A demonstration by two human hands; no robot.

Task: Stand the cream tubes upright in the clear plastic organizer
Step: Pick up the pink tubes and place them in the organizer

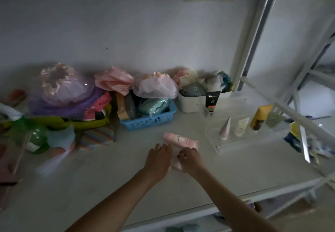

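You have a pink cream tube lying flat on the shelf, left of the clear plastic organizer; inside it stand a pink-white tube, a cream-white tube and a yellow tube, caps down, leaning right; a black tube stands behind

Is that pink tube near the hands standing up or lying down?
Lying down. The pink tube rests flat on the shelf, outside the clear organizer.
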